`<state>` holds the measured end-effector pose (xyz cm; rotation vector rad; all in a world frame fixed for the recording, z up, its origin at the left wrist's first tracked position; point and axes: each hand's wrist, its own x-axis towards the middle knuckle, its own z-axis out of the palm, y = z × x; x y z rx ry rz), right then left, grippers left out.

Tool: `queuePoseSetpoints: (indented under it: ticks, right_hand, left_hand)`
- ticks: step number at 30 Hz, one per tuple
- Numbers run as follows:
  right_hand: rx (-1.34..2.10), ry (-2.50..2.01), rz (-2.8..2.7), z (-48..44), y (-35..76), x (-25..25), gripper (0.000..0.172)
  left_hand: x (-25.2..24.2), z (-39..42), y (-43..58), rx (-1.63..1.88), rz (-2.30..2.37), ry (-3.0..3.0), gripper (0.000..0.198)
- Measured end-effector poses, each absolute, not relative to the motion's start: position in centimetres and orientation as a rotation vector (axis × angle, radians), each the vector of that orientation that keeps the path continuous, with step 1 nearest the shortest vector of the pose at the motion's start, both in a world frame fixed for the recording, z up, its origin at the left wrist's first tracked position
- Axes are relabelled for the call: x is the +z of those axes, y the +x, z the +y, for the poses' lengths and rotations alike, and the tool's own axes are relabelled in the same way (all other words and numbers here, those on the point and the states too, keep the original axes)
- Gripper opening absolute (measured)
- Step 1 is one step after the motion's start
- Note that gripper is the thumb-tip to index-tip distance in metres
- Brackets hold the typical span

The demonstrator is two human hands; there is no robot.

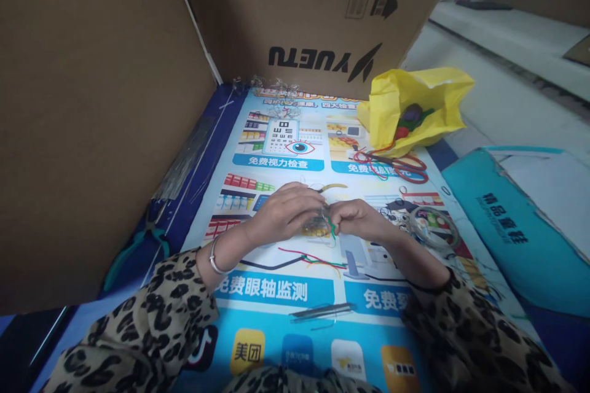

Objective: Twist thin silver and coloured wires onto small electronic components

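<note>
My left hand [283, 214] and my right hand [357, 219] meet over a printed poster [286, 295] spread on the work surface. Both have their fingers closed around a small clear bundle with yellowish bits [318, 225] held between them. Thin red and green wires [313, 258] trail from under the hands toward me. A silver bracelet sits on my left wrist. Leopard-print sleeves cover both forearms.
A yellow plastic bag [415, 107] with coloured items lies at the back right, red loops [405, 167] beside it. Cardboard walls [92, 104] stand left and behind. A metal tool [322, 312] lies near me, teal-handled pliers [138, 245] at left, a teal box [516, 227] at right.
</note>
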<state>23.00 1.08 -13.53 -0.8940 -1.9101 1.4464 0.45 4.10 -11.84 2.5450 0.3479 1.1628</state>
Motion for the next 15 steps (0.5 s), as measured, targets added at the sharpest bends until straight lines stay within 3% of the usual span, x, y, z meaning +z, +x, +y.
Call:
queuePoseSetpoints:
  ticks: [10,15]
  right_hand:
    - [1.448,-0.816,-1.85,1.1,23.1,-13.7,0.025]
    - [1.45,-0.756,-1.916,1.1,22.8,-13.4,0.024]
  left_hand:
    - [-11.4,3.0,-1.7,0.888,0.432,2.793,0.013]
    - [-11.7,2.1,-1.4,0.954,0.667,2.864,0.013]
